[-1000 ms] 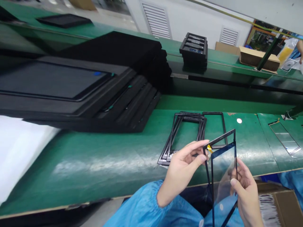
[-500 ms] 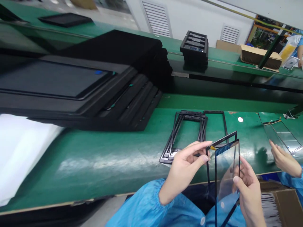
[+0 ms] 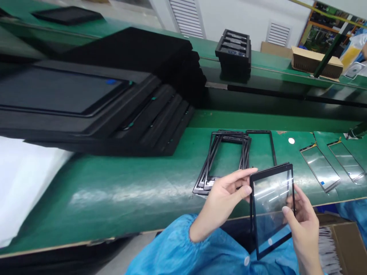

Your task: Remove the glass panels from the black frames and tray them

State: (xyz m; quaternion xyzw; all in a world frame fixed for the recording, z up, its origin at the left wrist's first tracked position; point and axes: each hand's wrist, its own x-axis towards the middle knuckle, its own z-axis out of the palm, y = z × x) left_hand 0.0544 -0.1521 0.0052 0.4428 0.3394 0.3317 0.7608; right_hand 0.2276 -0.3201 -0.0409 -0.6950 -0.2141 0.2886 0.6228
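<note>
A black-bordered glass panel (image 3: pixel 271 214) is upright and tilted in front of me, with a thin black plastic frame (image 3: pixel 251 221) close behind it. My left hand (image 3: pixel 222 196) pinches the frame's upper left edge between thumb and fingers. From the right, my right hand (image 3: pixel 304 223) grips the panel's side edge, thumb in front and fingers behind. Whether the panel sits fully in the frame I cannot tell. Several similar black frames (image 3: pixel 231 133) lie loosely piled on the bench beyond my left hand, with another frame (image 3: pixel 273 147) beside them.
Two glass panels (image 3: pixel 321 166) lie on the green bench (image 3: pixel 129 202) at the right. Stacked black foam trays (image 3: pixel 137 114) holding screens fill the left, beside white sheets (image 3: pixel 31 183). Small black trays (image 3: pixel 233 53) and a cardboard box (image 3: pixel 315 63) stand on the rear shelf.
The glass panel has swung up and left against the frame, closing the gap between them. At the right, a co-worker's hand has left a glass panel on the bench and withdrawn.
</note>
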